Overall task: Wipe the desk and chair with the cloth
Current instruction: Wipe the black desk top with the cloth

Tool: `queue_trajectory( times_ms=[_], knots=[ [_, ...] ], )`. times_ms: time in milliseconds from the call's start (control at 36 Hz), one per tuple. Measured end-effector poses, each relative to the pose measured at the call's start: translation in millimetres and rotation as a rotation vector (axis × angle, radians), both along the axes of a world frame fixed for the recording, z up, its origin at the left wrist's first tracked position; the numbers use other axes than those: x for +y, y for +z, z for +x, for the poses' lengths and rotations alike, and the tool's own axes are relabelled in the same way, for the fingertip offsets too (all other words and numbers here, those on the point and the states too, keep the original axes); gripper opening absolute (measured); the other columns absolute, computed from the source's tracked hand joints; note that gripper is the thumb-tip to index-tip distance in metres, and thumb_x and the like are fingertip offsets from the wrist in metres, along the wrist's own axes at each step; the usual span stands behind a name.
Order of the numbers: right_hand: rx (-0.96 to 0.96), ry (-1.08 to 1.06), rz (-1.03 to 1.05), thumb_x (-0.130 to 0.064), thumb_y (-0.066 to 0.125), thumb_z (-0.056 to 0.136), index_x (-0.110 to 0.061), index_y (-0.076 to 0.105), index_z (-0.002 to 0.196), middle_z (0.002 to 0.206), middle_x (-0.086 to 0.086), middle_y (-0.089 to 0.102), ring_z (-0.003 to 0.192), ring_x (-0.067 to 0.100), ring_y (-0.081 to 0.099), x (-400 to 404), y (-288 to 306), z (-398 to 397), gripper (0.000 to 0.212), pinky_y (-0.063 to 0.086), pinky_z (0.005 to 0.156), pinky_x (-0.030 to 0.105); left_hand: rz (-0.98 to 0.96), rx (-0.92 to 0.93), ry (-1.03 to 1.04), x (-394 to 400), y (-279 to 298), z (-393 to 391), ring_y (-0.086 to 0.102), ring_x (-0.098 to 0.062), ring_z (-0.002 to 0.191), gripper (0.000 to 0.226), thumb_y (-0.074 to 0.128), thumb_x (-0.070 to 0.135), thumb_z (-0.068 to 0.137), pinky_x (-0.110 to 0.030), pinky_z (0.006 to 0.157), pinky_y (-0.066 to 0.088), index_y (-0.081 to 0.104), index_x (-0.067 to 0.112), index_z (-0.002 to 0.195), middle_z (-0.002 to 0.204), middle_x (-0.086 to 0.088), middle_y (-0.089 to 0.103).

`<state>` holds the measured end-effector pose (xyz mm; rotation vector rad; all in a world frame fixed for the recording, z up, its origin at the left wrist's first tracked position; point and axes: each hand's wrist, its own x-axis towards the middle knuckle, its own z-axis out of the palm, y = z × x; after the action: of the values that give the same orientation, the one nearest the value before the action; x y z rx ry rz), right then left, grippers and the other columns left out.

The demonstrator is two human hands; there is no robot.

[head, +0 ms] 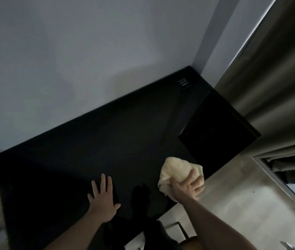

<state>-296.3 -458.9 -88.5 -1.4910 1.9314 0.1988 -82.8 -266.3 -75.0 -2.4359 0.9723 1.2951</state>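
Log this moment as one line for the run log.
step: wiping desk | right hand: presses cloth near front edge | left hand: flat on desk | chair: not wiped

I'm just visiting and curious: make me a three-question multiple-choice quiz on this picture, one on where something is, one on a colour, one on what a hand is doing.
1. Where is the cloth?
A. on the floor
B. on the desk, near its front right edge
C. hanging on the curtain

2. What colour is the desk top?
A. black
B. white
C. red

3. What is the left hand doing?
A. gripping the cloth
B. holding a cup
C. resting flat on the desk, fingers spread

Answers:
1. B, the cream cloth lies bunched on the dark top under the right hand.
2. A, the surface is black against the pale wall.
3. C, its fingers are straight and hold nothing.
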Motion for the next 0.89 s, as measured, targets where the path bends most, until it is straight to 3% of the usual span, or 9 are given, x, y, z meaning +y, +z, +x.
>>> queue_trajectory(
  times_ms=[83,194,361,444,583,722,889],
  knots=[
    [0.039,0.013,0.023,-0.064,0.058,0.085,-0.03,-0.006,0.156,0.162,0.008,-0.021,0.15,0.042,-0.007,-15.3,2.2,-0.7,0.101,0.016,0.118,0.06,0.025,-0.006,0.031,-6.4,1.6,-2.2,-0.024,-0.047,0.149,0.114,0.062,0.05,0.097,-0.064,0.121,0.013,-0.032,0.017,0.154,0.149,-0.002,-0.052],
    [0.071,0.027,0.014,-0.059,0.057,0.088,-0.024,-0.005,0.157,0.162,0.016,-0.017,0.149,0.046,-0.008,-11.6,7.9,8.4,0.099,0.01,0.12,0.06,0.034,-0.02,0.073,-13.0,4.3,-3.4,-0.025,-0.047,0.149,0.118,0.067,0.045,0.096,-0.063,0.122,0.016,-0.034,0.021,0.153,0.153,-0.002,-0.05],
    [0.035,0.029,0.061,-0.058,0.05,0.088,-0.025,-0.014,0.157,0.164,0.008,-0.023,0.15,0.043,-0.016,5.5,12.6,21.5,0.1,0.001,0.122,0.059,0.036,-0.018,0.101,-12.5,4.4,-2.5,-0.027,-0.049,0.148,0.121,0.07,0.041,0.094,-0.066,0.12,0.016,-0.035,0.022,0.152,0.152,-0.003,-0.052],
    [0.033,-0.044,0.072,-0.064,0.061,0.08,-0.025,-0.013,0.156,0.164,0.006,-0.023,0.15,0.043,-0.016,2.3,14.0,31.4,0.113,0.003,0.121,0.061,0.044,-0.014,0.103,-19.3,5.0,-2.7,-0.024,-0.053,0.147,0.121,0.07,0.038,0.095,-0.065,0.12,0.018,-0.035,0.019,0.152,0.153,-0.008,-0.051],
    [0.045,-0.091,0.091,-0.068,0.064,0.077,-0.023,-0.008,0.153,0.16,0.004,-0.021,0.148,0.043,-0.015,-14.3,18.7,32.6,0.114,0.008,0.12,0.061,0.035,-0.006,0.159,-36.2,4.7,-7.9,-0.02,-0.05,0.15,0.116,0.068,0.019,0.091,-0.059,0.122,0.022,-0.027,0.015,0.157,0.158,-0.009,-0.044],
    [0.023,-0.081,0.163,-0.073,0.056,0.079,-0.03,-0.018,0.15,0.155,0.001,-0.031,0.145,0.044,-0.023,-40.4,11.8,19.5,0.111,0.012,0.119,0.063,-0.09,0.009,-0.005,-68.5,1.8,-16.3,-0.024,-0.043,0.152,0.115,0.069,0.024,0.091,-0.062,0.122,0.017,-0.024,0.027,0.159,0.157,-0.002,-0.045],
    [0.033,-0.091,0.163,-0.074,0.053,0.075,-0.037,-0.022,0.148,0.151,0.0,-0.036,0.146,0.042,-0.021,-93.7,-1.7,-5.6,0.112,0.016,0.119,0.062,-0.103,0.031,-0.063,-136.5,8.8,-35.9,-0.024,-0.039,0.152,0.116,0.073,0.032,0.09,-0.061,0.123,0.015,-0.02,0.031,0.16,0.161,-0.002,-0.04]
  ],
)
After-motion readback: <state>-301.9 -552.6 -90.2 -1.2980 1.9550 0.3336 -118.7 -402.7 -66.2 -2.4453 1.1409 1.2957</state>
